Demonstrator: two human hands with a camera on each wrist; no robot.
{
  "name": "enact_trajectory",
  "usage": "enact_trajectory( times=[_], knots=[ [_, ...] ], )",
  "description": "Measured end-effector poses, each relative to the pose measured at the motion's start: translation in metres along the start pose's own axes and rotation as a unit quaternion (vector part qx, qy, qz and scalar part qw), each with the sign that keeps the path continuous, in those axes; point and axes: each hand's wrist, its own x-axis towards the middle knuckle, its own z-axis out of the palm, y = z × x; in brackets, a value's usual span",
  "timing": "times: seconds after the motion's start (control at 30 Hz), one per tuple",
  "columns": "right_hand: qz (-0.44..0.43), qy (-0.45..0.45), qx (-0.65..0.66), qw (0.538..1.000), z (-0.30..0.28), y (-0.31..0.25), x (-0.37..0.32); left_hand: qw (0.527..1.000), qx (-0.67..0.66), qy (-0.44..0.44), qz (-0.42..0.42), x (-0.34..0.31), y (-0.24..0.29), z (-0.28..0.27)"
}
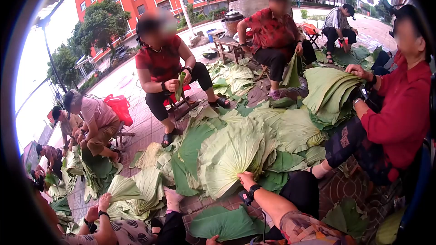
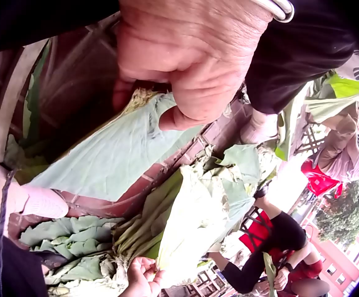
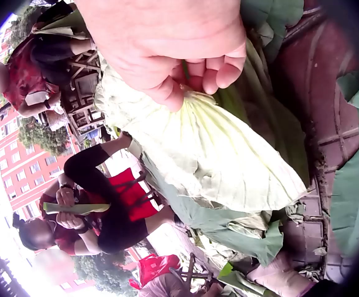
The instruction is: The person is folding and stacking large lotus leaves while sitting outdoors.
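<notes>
My right hand (image 1: 247,180) pinches a pale yellow-green lotus leaf (image 1: 229,152) at its centre, where the veins meet. In the right wrist view, thumb and curled fingers of that hand (image 3: 173,49) close on the leaf (image 3: 210,154), which fans out over others in a heap. A darker green lotus leaf (image 1: 222,222) lies low in front of my body. My left hand (image 2: 185,55) grips this leaf (image 2: 117,154) at its browned edge, thumb on the near face; some of its fingers are hidden behind. Only fingertips of the left hand show at the head view's bottom edge.
Heaped lotus leaves (image 1: 295,129) spread over the brick paving (image 1: 136,134). On the right, a seated person in red (image 1: 395,109) holds a thick leaf stack (image 1: 331,90). Others sit with leaves opposite and at left. A person's foot (image 1: 173,199) stands left of the green leaf.
</notes>
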Motion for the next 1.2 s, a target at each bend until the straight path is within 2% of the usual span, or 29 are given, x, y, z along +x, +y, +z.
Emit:
enact_trajectory(
  times=[0.47,0.53,0.57,0.63,0.7,0.77,0.83,0.87,0.9,0.97,1.03,1.1,1.2],
  knots=[
    [-0.014,0.019,-0.014,1.000,0.002,0.000,-0.003,0.997,0.045,-0.002,0.057,-0.011,-0.019,0.000],
    [-0.091,0.060,-0.005,0.994,0.007,-0.003,-0.003,0.995,0.071,-0.001,0.072,-0.012,-0.017,-0.001],
    [-0.090,0.059,-0.006,0.994,0.009,-0.007,-0.005,0.996,0.057,0.004,0.065,-0.018,-0.019,0.000],
    [-0.154,0.091,-0.042,0.983,0.016,-0.020,-0.008,0.997,0.023,0.017,0.066,-0.023,-0.011,0.009],
    [-0.157,0.075,-0.012,0.985,0.022,-0.027,-0.005,0.997,-0.021,0.033,0.072,-0.032,0.005,0.024],
    [-0.282,0.101,-0.137,0.944,0.030,-0.046,-0.015,0.992,-0.084,0.052,0.074,-0.049,0.046,0.052],
    [-0.346,0.097,-0.234,0.903,0.043,-0.063,-0.030,0.982,-0.147,0.069,0.100,-0.072,0.079,0.077],
    [-0.382,0.062,-0.242,0.890,0.049,-0.066,-0.031,0.961,-0.277,-0.013,0.016,0.000,0.004,0.025],
    [-0.413,0.025,-0.251,0.875,0.056,-0.065,-0.033,0.954,-0.299,0.001,0.035,0.014,-0.021,0.019],
    [-0.495,-0.005,-0.304,0.814,0.077,-0.074,-0.057,0.962,-0.266,0.029,0.058,-0.016,0.015,0.037],
    [-0.503,-0.108,-0.350,0.783,0.094,-0.077,-0.086,0.963,-0.259,0.008,0.068,-0.009,0.008,0.033],
    [-0.548,-0.185,-0.405,0.708,0.107,-0.068,-0.106,0.960,-0.271,0.015,0.074,-0.016,0.015,0.038],
    [-0.515,-0.353,-0.446,0.642,0.117,-0.038,-0.146,0.938,-0.343,0.005,0.061,-0.026,0.028,0.046]
  ],
)
